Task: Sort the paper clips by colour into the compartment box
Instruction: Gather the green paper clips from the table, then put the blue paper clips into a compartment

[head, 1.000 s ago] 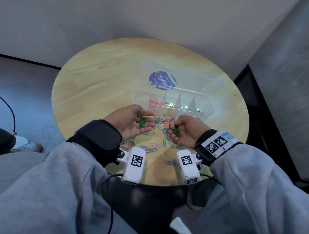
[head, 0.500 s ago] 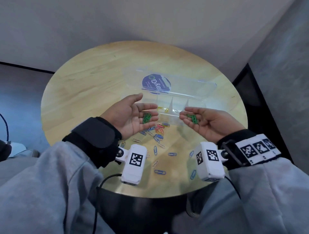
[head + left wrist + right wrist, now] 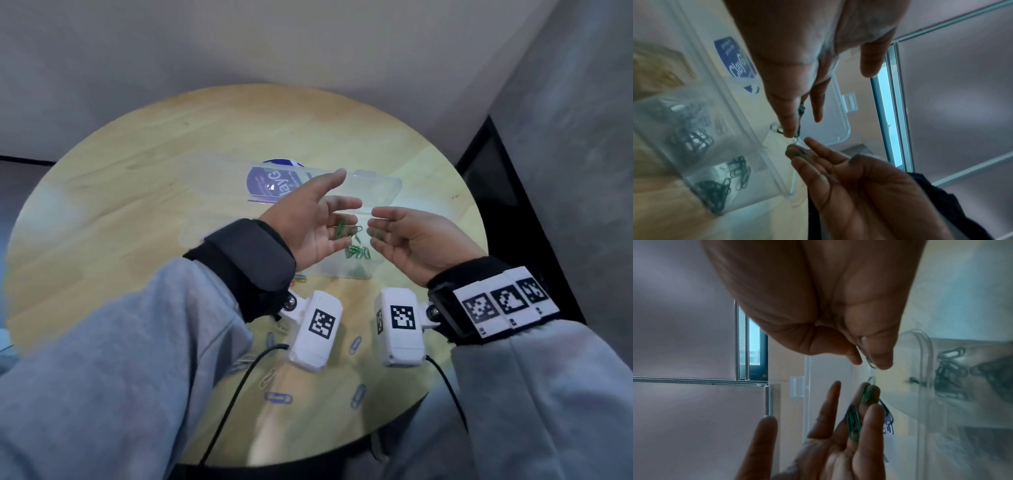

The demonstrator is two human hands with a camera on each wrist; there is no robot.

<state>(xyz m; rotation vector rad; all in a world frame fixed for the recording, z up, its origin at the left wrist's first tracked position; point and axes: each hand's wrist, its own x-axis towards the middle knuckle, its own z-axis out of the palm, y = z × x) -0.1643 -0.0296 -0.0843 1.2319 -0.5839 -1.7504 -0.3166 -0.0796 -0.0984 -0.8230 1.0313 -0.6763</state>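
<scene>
Overhead, we held both hands palm-up above the clear compartment box [image 3: 383,192], fingertips nearly meeting. Our left hand [image 3: 308,226] was spread wide, fingers straight, with green paper clips [image 3: 340,229] lying loose across its fingers and one slipping off the fingertips. Our right hand [image 3: 411,240] was also slack and unclenched, fingers gently bent, a few green clips [image 3: 802,155] resting on its fingertips; neither hand pinched anything. Directly below the gap between the hands, a heap of green clips [image 3: 358,253] already lay in the box's near-right compartment. In the left wrist view, the neighbouring compartment held a darker pile whose colour we could not tell. The box's lid [image 3: 274,181], bearing a blue round label, lay open behind the hands. Blue paper clips [image 3: 278,397] remained scattered on the round wooden table [image 3: 137,192] near our wrists.
</scene>
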